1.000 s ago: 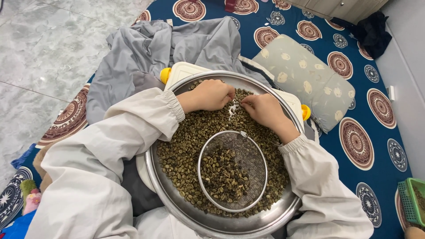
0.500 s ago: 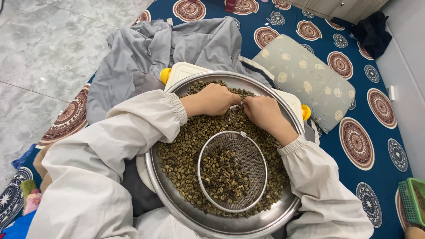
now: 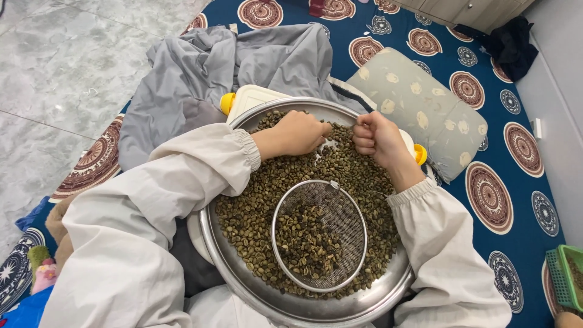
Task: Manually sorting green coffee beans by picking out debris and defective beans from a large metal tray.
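Step in hand, by look of it: hand-sorting green coffee beans [image 3: 255, 206] in big round steel tray [image 3: 303, 310] on lap.

Left hand [image 3: 300, 132] at tray's far edge, fingers curled down into beans; grip hidden, cannot tell what it holds.

Right hand [image 3: 375, 136] beside it, fist closed, contents unseen.

Next move likely calls for fine fingertip picking.

Beans small, olive-brown, oval, heaped across tray. Darker batch sits in round wire-mesh sieve [image 3: 320, 235] near tray's near edge.

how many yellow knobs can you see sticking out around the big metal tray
2. One yellow knob sits at the round metal tray's upper left rim; the other yellow knob is at its right, behind the right hand. Others may be hidden.
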